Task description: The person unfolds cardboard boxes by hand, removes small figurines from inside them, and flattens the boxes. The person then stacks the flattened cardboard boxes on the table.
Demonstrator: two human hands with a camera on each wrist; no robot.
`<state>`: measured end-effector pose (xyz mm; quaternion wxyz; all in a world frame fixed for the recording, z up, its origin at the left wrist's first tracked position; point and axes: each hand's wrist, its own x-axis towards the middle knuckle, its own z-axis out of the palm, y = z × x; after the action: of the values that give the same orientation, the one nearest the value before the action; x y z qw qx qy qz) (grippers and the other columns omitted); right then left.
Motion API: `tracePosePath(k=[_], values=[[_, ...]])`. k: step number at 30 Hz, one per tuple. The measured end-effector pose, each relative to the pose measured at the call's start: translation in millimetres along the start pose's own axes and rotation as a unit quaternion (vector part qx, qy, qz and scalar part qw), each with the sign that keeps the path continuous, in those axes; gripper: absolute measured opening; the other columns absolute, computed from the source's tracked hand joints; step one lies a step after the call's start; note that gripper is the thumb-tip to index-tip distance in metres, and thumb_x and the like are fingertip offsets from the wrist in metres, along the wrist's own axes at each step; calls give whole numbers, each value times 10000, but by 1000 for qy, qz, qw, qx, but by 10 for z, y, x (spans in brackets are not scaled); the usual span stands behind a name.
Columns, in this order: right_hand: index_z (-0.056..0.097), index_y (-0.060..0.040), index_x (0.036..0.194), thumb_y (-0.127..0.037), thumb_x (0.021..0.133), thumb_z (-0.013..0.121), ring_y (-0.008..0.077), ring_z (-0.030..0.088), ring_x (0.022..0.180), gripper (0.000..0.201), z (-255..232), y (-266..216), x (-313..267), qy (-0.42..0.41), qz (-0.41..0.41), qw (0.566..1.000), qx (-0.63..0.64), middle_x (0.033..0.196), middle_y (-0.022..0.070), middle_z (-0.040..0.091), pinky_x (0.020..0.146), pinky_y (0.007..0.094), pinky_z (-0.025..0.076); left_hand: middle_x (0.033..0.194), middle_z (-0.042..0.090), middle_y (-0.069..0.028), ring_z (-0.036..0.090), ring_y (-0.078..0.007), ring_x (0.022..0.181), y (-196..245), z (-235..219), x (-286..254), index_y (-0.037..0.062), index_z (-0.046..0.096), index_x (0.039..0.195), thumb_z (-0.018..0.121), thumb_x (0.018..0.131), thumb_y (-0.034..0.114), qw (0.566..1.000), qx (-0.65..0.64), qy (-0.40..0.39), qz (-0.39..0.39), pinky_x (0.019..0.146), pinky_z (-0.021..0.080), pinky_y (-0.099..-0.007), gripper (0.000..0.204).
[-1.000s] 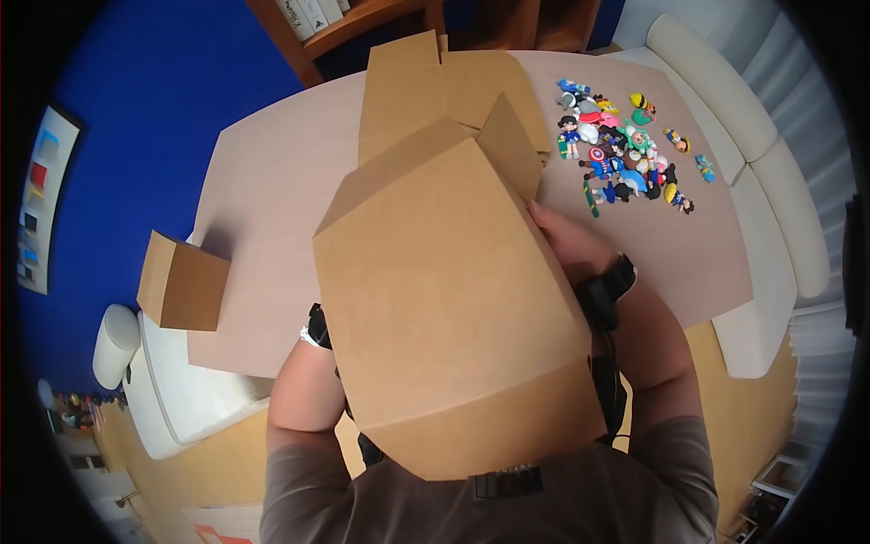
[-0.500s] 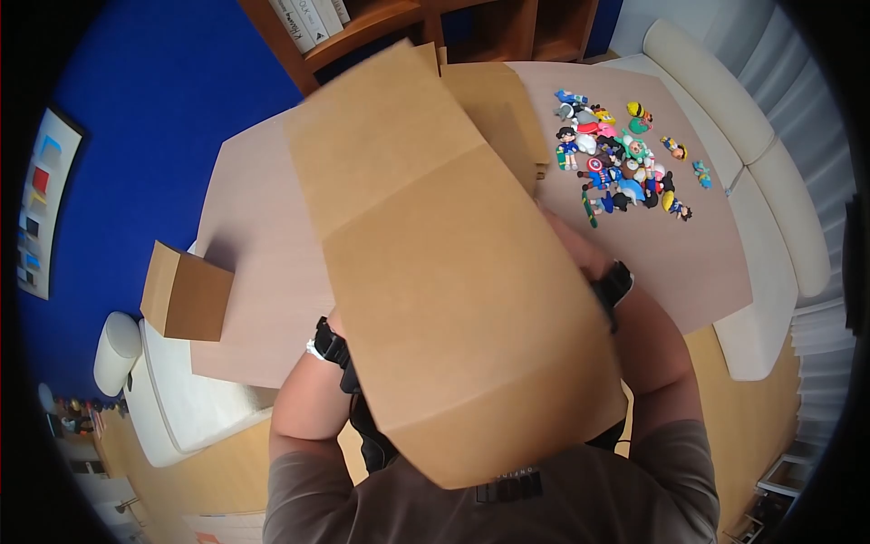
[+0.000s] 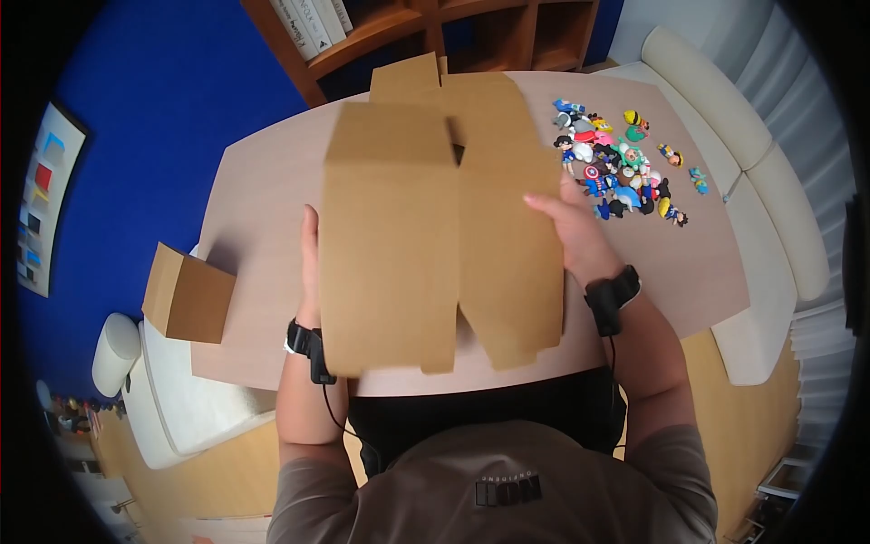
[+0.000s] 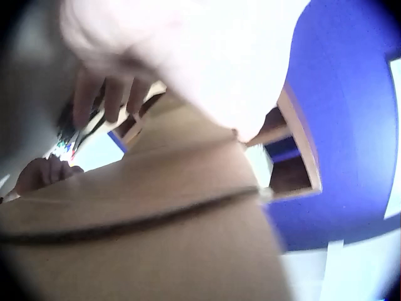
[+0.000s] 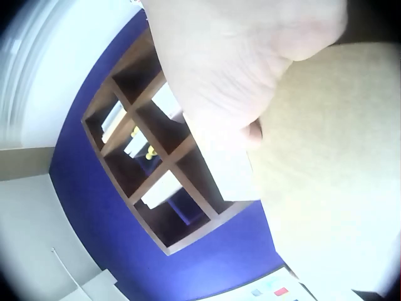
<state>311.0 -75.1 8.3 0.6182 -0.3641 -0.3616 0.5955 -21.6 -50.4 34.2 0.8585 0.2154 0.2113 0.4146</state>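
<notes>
A large brown cardboard box (image 3: 390, 245) is held up in front of the body, over the near side of the table. Two flaps meet along its middle, with a dark gap near the top of the seam and a notch at the lower end. My left hand (image 3: 310, 263) holds the box's left side; in the left wrist view its thumb side lies against the cardboard (image 4: 156, 175). My right hand (image 3: 584, 236) grips the right side, thumb (image 3: 544, 204) over the flap. Some fingers are hidden.
Behind the held box stands another brown cardboard box (image 3: 408, 80), partly covered by it. A small box (image 3: 201, 299) is at the table's left edge. Several toy figures (image 3: 625, 168) lie piled on the table (image 3: 272, 181) at right. A wooden shelf (image 3: 507, 36) stands beyond.
The held box has been turned: its plain broad face showed before, swung upward, and now the flapped side with the seam faces up. Both hands have come into fuller view at its sides.
</notes>
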Motion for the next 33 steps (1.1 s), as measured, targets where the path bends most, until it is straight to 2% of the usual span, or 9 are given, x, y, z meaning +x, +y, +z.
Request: tracePosePath(k=[7, 9, 15, 22, 24, 26, 28, 29, 33], values=[[476, -11, 1425, -4, 971, 655, 209, 651, 1188, 488, -223, -178, 92, 61, -120, 991, -5, 1322, 121, 646, 997, 351, 538, 1313, 694, -164, 675, -246, 1209, 98, -75, -39, -43, 510, 1474, 656, 1027, 320, 966, 257, -3, 14, 979, 566, -363, 594], [492, -8, 1386, -3, 975, 661, 207, 643, 1204, 445, -184, -195, 67, 88, -124, 987, -50, 1309, 122, 649, 1005, 349, 534, 1311, 695, -162, 695, -218, 1155, 143, -24, -61, -57, 535, 1435, 715, 979, 137, 889, 457, 6, -4, 975, 557, -336, 528], [297, 0, 1538, 10, 990, 650, 211, 650, 1195, 652, -140, 99, 96, 10, -189, 976, -110, 1418, 160, 574, 1014, 357, 539, 1199, 724, -119, 694, -169, 1070, 198, -90, 248, -47, 595, 1260, 662, 1005, 28, 843, 447, 157, 254, 963, 547, -305, 274], [149, -40, 1617, 27, 951, 706, 214, 640, 1240, 871, 9, 158, -15, 55, -203, 946, -245, 1499, 197, 431, 896, 329, 600, 1160, 726, -139, 711, -196, 1020, 370, -338, 1064, -58, 590, 1267, 704, 1005, 111, 854, 387, 184, 295, 912, 560, -312, 331], [380, -35, 1543, -52, 916, 764, 302, 625, 1288, 735, -44, 159, -11, 44, -181, 936, -300, 1520, 233, 439, 938, 405, 593, 1154, 720, -160, 718, -244, 1003, 402, -444, 1218, -64, 581, 1326, 765, 970, 201, 696, 584, 300, 290, 917, 557, -317, 480], [529, -43, 1435, -130, 884, 798, 374, 582, 1328, 620, -81, 152, -33, 30, -226, 818, -529, 1536, 265, 441, 989, 466, 563, 1232, 685, -195, 696, -301, 1086, 362, -529, 1259, -25, 581, 1390, 804, 930, 263, 646, 628, 347, 260, 966, 547, -362, 586], [613, -53, 1356, -186, 858, 816, 440, 532, 1363, 555, -94, 160, -30, 32, -247, 727, -640, 1547, 296, 436, 1039, 506, 526, 1233, 673, -145, 703, -246, 1000, 386, -790, 1334, 28, 582, 1406, 788, 948, 194, 595, 680, 261, 339, 869, 575, -354, 529], [647, -60, 1314, -216, 843, 823, 482, 495, 1383, 526, -92, 160, -10, 40, -257, 688, -678, 1552, 317, 432, 1071, 525, 500, 1371, 615, -164, 660, -277, 1173, 379, -839, 1315, 48, 604, 1390, 797, 930, 166, 634, 663, 249, 309, 973, 556, -375, 513], [560, -19, 1426, -231, 861, 817, 529, 463, 1407, 656, -93, 202, 11, 56, -262, 630, -729, 1571, 324, 409, 1109, 509, 477, 1483, 532, -190, 558, -297, 1357, 319, -810, 1216, 37, 625, 1359, 802, 918, 151, 622, 699, 178, 305, 1099, 496, -383, 489]])
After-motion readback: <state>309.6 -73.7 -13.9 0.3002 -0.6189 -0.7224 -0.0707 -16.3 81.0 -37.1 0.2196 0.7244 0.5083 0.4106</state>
